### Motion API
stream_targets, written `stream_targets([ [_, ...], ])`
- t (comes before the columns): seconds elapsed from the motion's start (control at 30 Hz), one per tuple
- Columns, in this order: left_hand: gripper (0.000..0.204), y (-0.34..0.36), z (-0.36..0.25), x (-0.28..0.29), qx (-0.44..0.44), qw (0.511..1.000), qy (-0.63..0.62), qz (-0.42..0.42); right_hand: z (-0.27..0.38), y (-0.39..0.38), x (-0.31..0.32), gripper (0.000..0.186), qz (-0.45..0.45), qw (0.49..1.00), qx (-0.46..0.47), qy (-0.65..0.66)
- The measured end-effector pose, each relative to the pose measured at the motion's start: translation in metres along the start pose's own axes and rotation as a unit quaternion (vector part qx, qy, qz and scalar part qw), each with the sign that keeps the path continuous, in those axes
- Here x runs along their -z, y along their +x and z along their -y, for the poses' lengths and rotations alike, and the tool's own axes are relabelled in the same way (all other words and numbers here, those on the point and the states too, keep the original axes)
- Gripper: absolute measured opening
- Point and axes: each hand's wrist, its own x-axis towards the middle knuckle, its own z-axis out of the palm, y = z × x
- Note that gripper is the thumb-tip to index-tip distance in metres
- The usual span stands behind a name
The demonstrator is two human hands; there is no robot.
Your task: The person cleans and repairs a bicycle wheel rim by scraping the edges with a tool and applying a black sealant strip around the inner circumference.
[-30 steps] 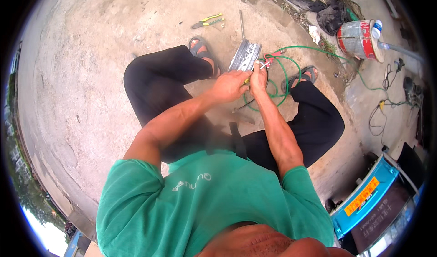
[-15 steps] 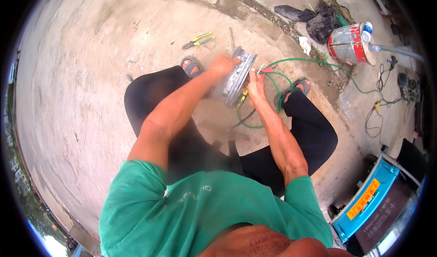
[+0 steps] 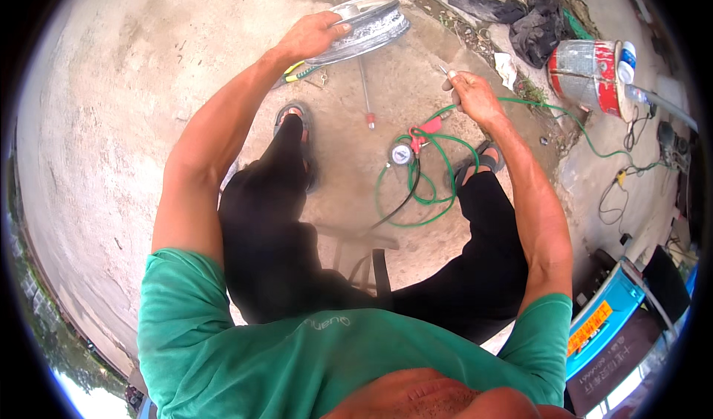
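Note:
My left hand grips a scuffed silver wheel rim by its near-left edge, held out in front of me over the ground. My right hand is closed on a slender metal tool, apart from the rim. Partly hidden below the rim lie yellow-green pliers, with a long metal rod that has a red tip beside them. Between my feet lies a red inflator with a round gauge, among loops of green hose.
At the back right are black cloth bundles, a white scrap and a red-and-grey drum with a white bottle. Cables trail down the right side, near a turquoise panel with an orange label. Concrete ground extends to the left.
My left hand has carried the rim up and away from my lap. My right hand has separated from it and moved right with the metal tool. The gauge is now uncovered.

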Motion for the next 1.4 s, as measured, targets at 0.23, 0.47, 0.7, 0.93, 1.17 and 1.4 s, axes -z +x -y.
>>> stream_targets([
  [0.23, 0.056, 0.022, -0.005, -0.004, 0.057, 0.998, 0.023, 0.002, 0.04, 0.099, -0.011, 0.052, -0.086, 0.978, 0.075, -0.177],
  [0.47, 0.059, 0.045, -0.032, -0.013, 0.001, 0.997, 0.066, 0.027, 0.015, 0.155, 0.009, 0.052, -0.047, 0.966, 0.052, -0.25],
  [0.7, 0.059, 0.037, -0.016, -0.011, -0.029, 0.994, 0.109, 0.004, -0.003, 0.16, 0.009, 0.048, -0.012, 0.967, 0.144, -0.208],
  [0.93, 0.062, 0.031, -0.02, -0.032, -0.046, 0.989, 0.137, -0.018, -0.022, 0.175, -0.005, 0.043, 0.033, 0.968, 0.141, -0.207],
  [1.17, 0.053, 0.036, -0.028, -0.033, -0.085, 0.979, 0.18, -0.039, -0.024, 0.159, -0.028, 0.04, 0.026, 0.968, 0.134, -0.212],
  [1.4, 0.052, 0.038, -0.032, -0.039, -0.122, 0.972, 0.196, -0.05, -0.004, 0.109, -0.04, 0.04, 0.047, 0.97, 0.1, -0.216],
])
